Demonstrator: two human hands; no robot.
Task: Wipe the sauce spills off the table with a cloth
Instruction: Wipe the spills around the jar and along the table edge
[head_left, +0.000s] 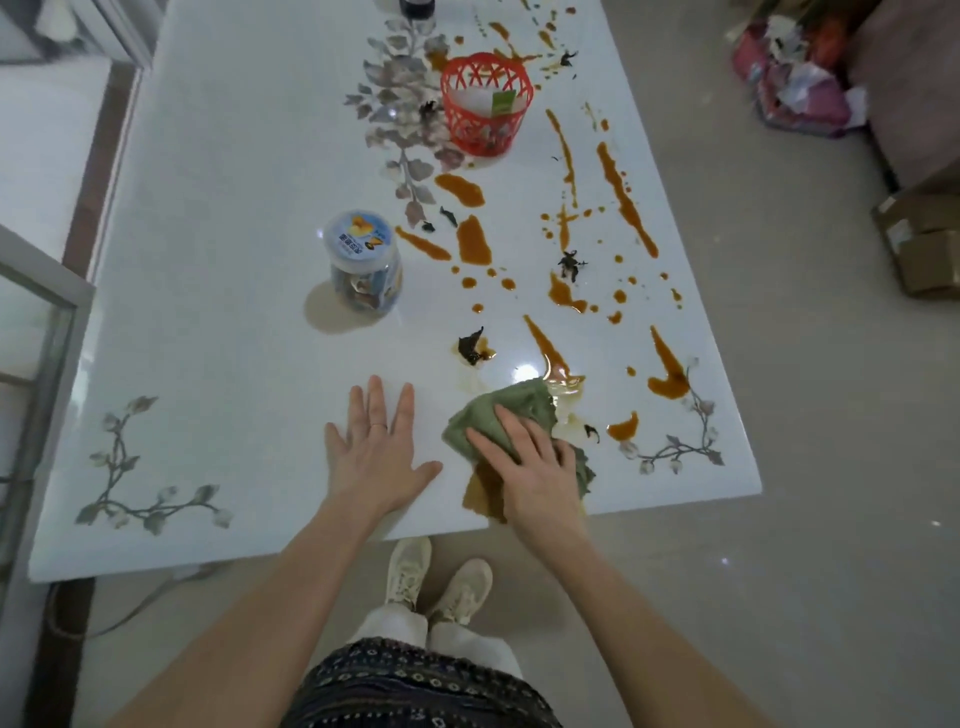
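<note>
Head view: dark bottle (416, 6) cut off at top edge, contents unreadable. Red lattice basket (487, 104) holds something white and a green-labelled packet. Lidded jar (363, 262) stands upright, contents unclear. Right hand (530, 467) presses flat, fingers spread, on green cloth (498, 415) near table (208, 260) front edge, among orange sauce spills (623, 200). Left hand (376, 452) lies open, empty.

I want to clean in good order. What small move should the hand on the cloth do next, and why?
Probably push the crumpled green cloth forward under the right hand, since a long brown sauce streak lies wet just beyond it. The left hand rests flat on the white table.
</note>
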